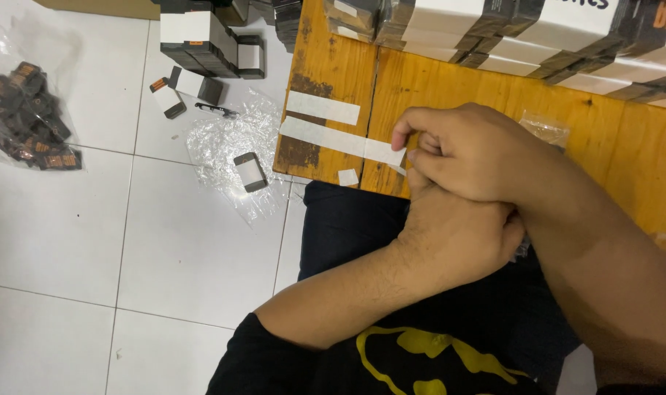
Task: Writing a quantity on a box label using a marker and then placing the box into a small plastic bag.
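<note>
desk [450,88]: orange-stained wood under the right hand [468,153], worn, dark scuffed patches
paper strip [340,139]: matt white, pinched at the right hand's fingertips
floor [77,234]: glossy white tile, left of the left hand [457,234]
wrap [223,146]: clear crinkled plastic, shiny
small boxes [201,36]: matt black-and-white card

Bright even indoor light, soft shadows w/ mild glare on floor tiles [62,219], sharp overall, slight edge blur.
</note>
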